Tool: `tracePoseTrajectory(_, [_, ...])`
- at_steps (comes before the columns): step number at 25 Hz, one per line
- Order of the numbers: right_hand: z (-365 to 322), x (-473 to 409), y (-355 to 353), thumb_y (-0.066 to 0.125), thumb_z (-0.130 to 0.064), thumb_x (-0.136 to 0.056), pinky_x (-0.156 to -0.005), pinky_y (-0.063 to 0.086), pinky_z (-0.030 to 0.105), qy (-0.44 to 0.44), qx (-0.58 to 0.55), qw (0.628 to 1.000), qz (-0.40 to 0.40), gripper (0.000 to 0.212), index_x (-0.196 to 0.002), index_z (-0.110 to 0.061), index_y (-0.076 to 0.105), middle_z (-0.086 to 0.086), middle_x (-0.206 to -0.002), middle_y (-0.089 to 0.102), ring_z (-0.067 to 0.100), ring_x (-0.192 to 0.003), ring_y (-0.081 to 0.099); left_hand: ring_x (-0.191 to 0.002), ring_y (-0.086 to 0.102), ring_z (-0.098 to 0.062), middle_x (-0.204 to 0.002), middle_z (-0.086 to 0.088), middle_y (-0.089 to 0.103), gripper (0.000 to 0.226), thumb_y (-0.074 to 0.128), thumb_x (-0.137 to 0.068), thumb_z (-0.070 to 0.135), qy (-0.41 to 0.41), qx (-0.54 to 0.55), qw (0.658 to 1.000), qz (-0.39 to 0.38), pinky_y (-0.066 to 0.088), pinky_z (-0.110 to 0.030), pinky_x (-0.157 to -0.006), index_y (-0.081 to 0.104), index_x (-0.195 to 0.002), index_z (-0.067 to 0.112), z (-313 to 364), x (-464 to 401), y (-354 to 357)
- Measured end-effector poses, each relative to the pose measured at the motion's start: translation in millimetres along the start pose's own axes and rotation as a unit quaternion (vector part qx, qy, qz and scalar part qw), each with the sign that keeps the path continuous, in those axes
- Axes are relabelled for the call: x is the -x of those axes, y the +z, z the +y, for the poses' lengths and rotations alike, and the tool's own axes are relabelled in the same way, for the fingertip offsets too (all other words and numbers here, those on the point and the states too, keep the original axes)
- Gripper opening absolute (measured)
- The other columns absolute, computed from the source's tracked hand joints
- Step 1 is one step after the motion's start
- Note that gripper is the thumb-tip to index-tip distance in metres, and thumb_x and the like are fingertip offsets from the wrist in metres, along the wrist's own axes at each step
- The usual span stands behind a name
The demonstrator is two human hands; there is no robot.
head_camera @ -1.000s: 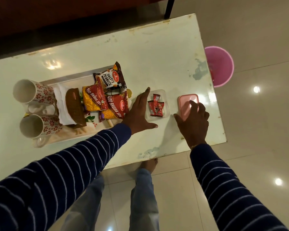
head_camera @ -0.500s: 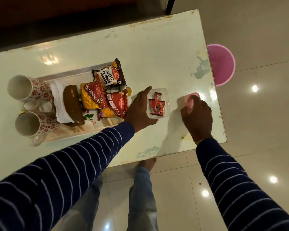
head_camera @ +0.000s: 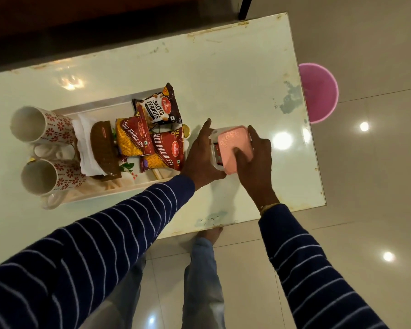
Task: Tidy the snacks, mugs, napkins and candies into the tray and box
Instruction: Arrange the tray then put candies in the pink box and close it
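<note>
While the small clear plastic box (head_camera: 213, 148) sits on the pale glossy surface (head_camera: 235, 74) just right of the white rectangular tray (head_camera: 100, 106), it is gripped at its left side by the left hand (head_camera: 201, 154), thumb and fingers curled round the wall. A square pink lid (head_camera: 231, 148) is held over it by the right hand (head_camera: 255, 160), fingers (head_camera: 241, 160) pressed on top (red candy wrappers (head_camera: 217, 160) show at the uncovered left edge). Snack packets (head_camera: 158, 112), white napkins (head_camera: 86, 143) and two floral mugs (head_camera: 37, 124) are carried in the tray.
</note>
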State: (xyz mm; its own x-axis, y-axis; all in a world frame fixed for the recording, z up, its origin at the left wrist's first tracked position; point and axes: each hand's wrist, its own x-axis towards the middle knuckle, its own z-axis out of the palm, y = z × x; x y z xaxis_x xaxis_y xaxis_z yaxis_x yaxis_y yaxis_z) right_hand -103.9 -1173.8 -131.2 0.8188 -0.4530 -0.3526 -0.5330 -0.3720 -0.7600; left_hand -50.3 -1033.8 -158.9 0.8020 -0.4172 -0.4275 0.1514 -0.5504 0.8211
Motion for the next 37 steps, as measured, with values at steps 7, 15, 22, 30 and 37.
tracePoseTrajectory(7, [9.1,6.6,26.3,0.038,-0.040,-0.105,-0.100,0.040,0.048,0.004,0.130,0.991,0.019,0.060,-0.158,-0.022,0.015,0.013,-0.140,0.037,0.033,-0.124,0.040,-0.138,0.034,-0.023,-0.151,-0.009,0.037,0.126,0.097,-0.050,0.027,0.031,-0.074,0.996,0.026,0.040,-0.043,-0.110,0.024,-0.150,0.009,0.6,1.6,-1.9])
tracePoseTrajectory(15, [-1.0,11.4,51.7,0.034,-0.039,-0.106,-0.095,0.040,0.046,0.058,0.121,0.988,0.080,0.059,-0.158,-0.018,0.016,0.011,-0.139,0.039,0.031,-0.119,0.041,-0.143,0.025,-0.022,-0.158,-0.007,0.018,0.133,0.094,-0.058,0.020,0.000,-0.047,0.993,-0.108,0.033,-0.033,-0.111,0.002,-0.154,0.017,4.8,-1.2,-22.0])
tracePoseTrajectory(22, [2.1,12.7,58.6,0.030,-0.038,-0.106,-0.085,0.037,0.033,0.018,0.187,0.975,0.122,0.056,-0.158,-0.019,0.018,0.012,-0.129,0.047,0.028,-0.106,0.046,-0.117,0.057,-0.019,-0.129,-0.002,0.062,0.033,0.052,-0.101,0.026,-0.123,0.160,0.978,0.062,0.053,-0.033,-0.095,0.059,-0.132,0.020,20.6,-17.3,-20.1])
tracePoseTrajectory(30, [2.4,9.6,54.2,0.038,-0.047,-0.104,-0.087,0.047,0.039,0.022,0.230,0.969,0.087,0.062,-0.156,-0.026,0.013,0.007,-0.132,0.047,0.026,-0.107,0.049,-0.105,0.062,-0.016,-0.116,-0.006,0.069,0.024,0.051,-0.100,0.017,-0.087,0.039,0.975,0.202,0.042,-0.005,-0.073,0.066,-0.118,0.010,37.9,-15.8,4.9])
tracePoseTrajectory(37, [-12.5,-3.0,51.5,0.025,-0.062,-0.100,-0.084,0.047,0.044,-0.022,0.260,0.963,0.062,0.071,-0.157,-0.025,0.007,0.010,-0.134,0.044,0.032,-0.109,0.050,-0.129,0.052,-0.021,-0.141,-0.008,0.055,0.043,0.054,-0.099,0.014,-0.108,-0.011,0.987,0.118,0.039,-0.024,-0.106,0.050,-0.141,0.013,52.4,-21.3,-26.2])
